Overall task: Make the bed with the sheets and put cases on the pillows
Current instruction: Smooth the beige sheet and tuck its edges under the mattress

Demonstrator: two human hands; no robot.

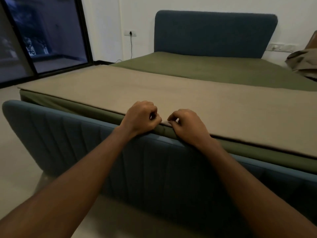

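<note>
A green fitted sheet [214, 69] covers the mattress of a blue upholstered bed. A beige sheet [154, 93] lies flat over the near half of the mattress. Its near edge runs along the blue footboard [120, 152]. My left hand [139, 117] and my right hand [187, 126] sit side by side at the middle of that edge, both with fingers curled and pinching the beige sheet's hem. A crumpled brown and beige bundle of fabric [305, 60] lies at the far right beside the bed. No pillows are in view.
The blue headboard [214, 33] stands against a white wall. A black cable hangs from a wall socket [130, 33] left of it. A dark glass sliding door [44, 40] fills the left. Pale floor [15, 134] runs along the bed's left side.
</note>
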